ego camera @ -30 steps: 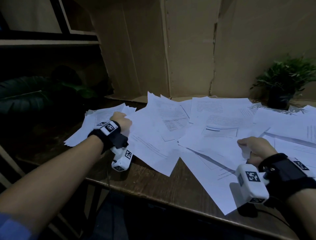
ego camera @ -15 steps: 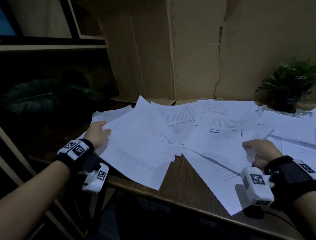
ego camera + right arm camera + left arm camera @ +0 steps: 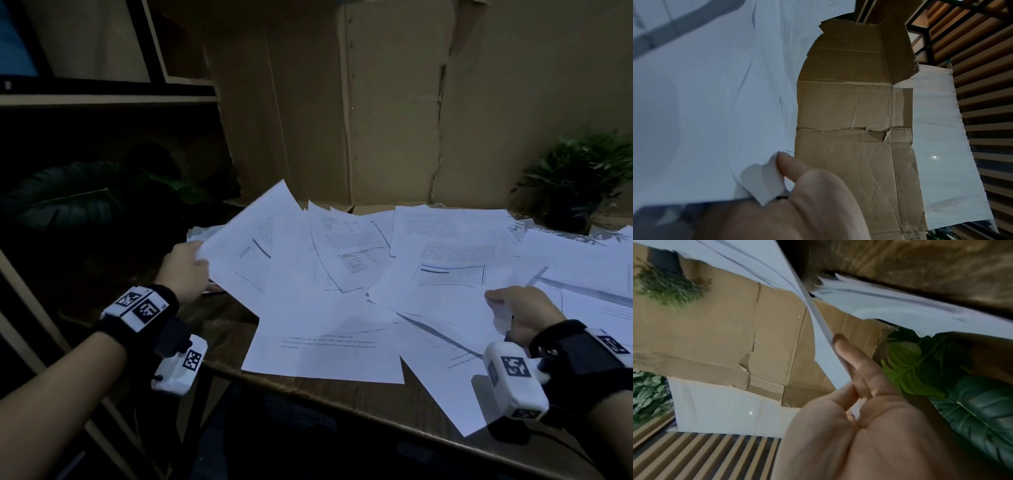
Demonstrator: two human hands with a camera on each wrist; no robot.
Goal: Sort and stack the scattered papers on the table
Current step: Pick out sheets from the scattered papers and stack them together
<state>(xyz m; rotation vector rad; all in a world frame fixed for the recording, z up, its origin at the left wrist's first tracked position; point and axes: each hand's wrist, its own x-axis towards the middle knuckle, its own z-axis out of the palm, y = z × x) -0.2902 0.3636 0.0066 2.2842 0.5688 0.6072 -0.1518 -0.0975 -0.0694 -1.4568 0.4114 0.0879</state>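
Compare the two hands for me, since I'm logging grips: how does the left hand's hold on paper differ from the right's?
The left hand holds a sheet lifted and tilted off the table; the right hand grips paper lying low on the pile. The left hand takes its sheet by the left edge with fingers fairly straight; the right is fist-like, curling a corner over. Both pinch white printed paper, and both wrists wear cameras.

Bare forearms; each wrist wears a black strap (image 3: 161, 318) carrying a white camera block (image 3: 515, 378) with square black-and-white markers.
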